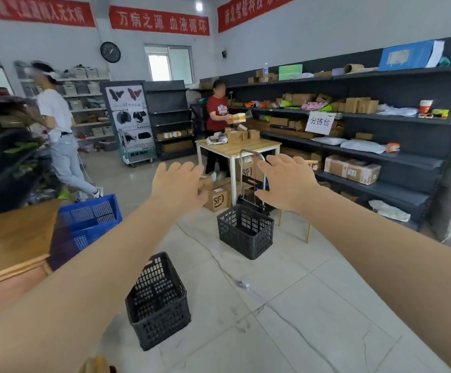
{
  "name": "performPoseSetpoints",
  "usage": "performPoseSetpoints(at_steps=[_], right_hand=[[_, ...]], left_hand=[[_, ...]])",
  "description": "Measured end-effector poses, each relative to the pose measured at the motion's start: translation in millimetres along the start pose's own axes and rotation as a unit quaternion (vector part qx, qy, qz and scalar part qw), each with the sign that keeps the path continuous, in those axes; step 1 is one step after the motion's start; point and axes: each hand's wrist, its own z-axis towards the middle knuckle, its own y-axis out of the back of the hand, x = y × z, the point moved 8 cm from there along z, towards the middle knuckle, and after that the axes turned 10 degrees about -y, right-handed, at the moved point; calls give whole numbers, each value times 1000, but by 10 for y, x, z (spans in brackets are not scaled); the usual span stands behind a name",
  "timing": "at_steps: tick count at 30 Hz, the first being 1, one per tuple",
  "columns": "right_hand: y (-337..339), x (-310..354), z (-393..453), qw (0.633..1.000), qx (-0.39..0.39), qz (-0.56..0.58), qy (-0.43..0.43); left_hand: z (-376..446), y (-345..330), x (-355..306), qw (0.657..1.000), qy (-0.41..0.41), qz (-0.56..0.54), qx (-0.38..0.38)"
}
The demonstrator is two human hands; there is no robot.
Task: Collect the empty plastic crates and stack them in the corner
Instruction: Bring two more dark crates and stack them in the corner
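Two black plastic crates stand empty on the tiled floor: a near black crate (158,301) below my left forearm and a far black crate (245,230) by the small table. A blue crate (87,222) sits at the left, against a wooden counter. My left hand (177,181) and my right hand (286,181) are stretched forward at chest height, fingers spread, holding nothing. Both hover above and short of the far black crate, one on each side of it.
A wooden table (266,145) with parcels and a folding hand cart (252,181) stand behind the far crate. Dark shelves (380,157) with boxes line the right wall. Two people work at the left and the back. A wooden counter (9,238) is at the left.
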Motion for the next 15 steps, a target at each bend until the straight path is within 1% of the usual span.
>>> performPoseSetpoints(at_steps=[8,15], right_hand=[[-611,62,1536,999,3,8,43],[-948,381,2747,994,-10,52,98]], left_hand=[[1187,-766,502,999,43,11,22],[1946,-1277,1170,993,103,24,41]])
